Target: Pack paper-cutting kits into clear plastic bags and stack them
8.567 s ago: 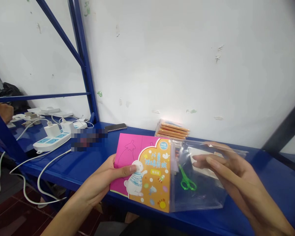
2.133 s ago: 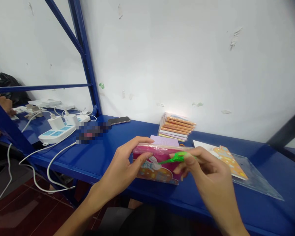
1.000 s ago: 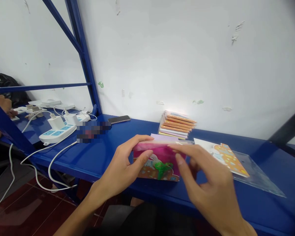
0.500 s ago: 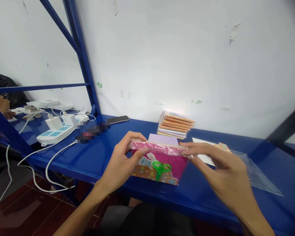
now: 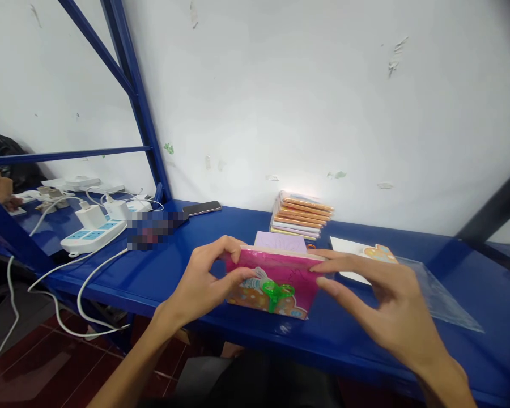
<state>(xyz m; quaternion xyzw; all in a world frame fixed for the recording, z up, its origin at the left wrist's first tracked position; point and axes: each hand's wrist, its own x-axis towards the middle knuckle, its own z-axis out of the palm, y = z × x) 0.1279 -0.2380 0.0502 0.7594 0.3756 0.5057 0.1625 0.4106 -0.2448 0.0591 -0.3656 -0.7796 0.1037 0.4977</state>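
Note:
A pink paper pack (image 5: 263,264) in clear plastic stands upright on its lower edge near the front of the blue table. Its face shows an orange dotted print with a bunny-like figure, and small green-handled scissors (image 5: 277,290) lie against it. At the upper left corner, my left hand (image 5: 210,277) pinches the pack between thumb and fingers. My right hand (image 5: 378,289) has its fingers on the upper right edge, with the thumb in front of the right side. The back of the pack is hidden from me.
Behind the pack are a lilac paper (image 5: 280,241) and a stack of wrapped packs (image 5: 301,215). To the right lie a white card (image 5: 348,249) and a clear plastic bag (image 5: 446,297). A phone (image 5: 203,208), power strip (image 5: 79,242) and cables are left. Another person's hand (image 5: 0,187) shows far left.
The plastic flap that was held across the top edge is now down out of sight, baring more of the pink face. Both hands stay at the upper corners; the right thumb has shifted lower.

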